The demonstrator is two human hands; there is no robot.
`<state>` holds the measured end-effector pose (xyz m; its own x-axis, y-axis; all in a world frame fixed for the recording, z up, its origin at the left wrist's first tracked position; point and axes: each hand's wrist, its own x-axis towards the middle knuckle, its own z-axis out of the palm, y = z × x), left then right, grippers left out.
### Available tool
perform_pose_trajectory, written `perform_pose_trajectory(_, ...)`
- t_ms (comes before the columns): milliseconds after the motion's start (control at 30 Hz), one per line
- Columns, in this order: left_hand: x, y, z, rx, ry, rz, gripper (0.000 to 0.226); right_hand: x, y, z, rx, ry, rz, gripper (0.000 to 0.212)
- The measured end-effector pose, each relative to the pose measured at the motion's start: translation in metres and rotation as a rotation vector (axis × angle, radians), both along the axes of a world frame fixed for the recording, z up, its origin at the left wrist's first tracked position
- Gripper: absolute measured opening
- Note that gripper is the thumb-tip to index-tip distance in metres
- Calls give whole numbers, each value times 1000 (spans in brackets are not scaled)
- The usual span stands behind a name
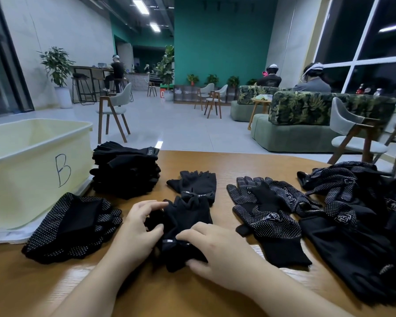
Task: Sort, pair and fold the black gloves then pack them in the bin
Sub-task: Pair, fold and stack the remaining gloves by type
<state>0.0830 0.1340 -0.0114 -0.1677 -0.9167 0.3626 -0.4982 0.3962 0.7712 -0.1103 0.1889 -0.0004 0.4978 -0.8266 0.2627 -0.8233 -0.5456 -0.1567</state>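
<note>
- Black fleece glove pair (pixel 183 227) lies at the centre of the wooden table (pixel 215 161), half doubled over; the fold looks under way, not finished.
- The left hand (pixel 137 232) curls its fingers over the pair's left edge and pinches the fabric; the right hand (pixel 220 248) grips the cuff end, thumb under and fingers on top.
- At 12 o'clock from the hands, just beyond the pair, another plain glove pair (pixel 194 186) lies flat, apparently matched but not yet folded.
- At 11 o'clock a stack of folded gloves (pixel 126 170) stands beside the bin, so a good share seems folded already.
- At 9 o'clock a folded bundle of dotted-grip gloves (pixel 71 227) rests near the bin's base.
- From 2 to 4 o'clock loose dotted-grip gloves (pixel 270 211) and a tangled heap (pixel 352 202) wait unsorted.
- The pale yellow bin marked B (pixel 32 161) sits at 10 o'clock; what shows of its inside holds no gloves, so packing appears still to come.
</note>
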Motion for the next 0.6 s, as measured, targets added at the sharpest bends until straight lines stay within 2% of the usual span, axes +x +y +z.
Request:
perform_pose_trajectory(167, -1, 4, 2, 73, 130, -35, 61, 0, -9, -1, -304, 82, -43, 32)
perform_pose_trajectory(233, -4, 9, 5, 145, 227, -97, 65, -5, -11, 2, -250, -17, -75, 33)
perform_pose_trajectory(300, -4, 12, 8, 196, 277, -162, 69, -12, -12, 8, -171, -196, -131, 37)
perform_pose_trajectory(367, -2, 13, 10, 217, 245, -201, 69, -19, -12, 17, -90, -392, -163, 36)
perform_pose_trajectory(433, 0, 12, 10, 191, 115, -161, 68, -23, -14, 21, -79, -541, -146, 32)
perform_pose_trajectory(533, 1, 11, 6, 134, 50, -103, 74, -27, -19, 23, -36, -627, -127, 33)
perform_pose_trajectory(600, 0, 11, 4, 23, 5, -79, 65, -26, -19, 25, -31, -634, -88, 33)
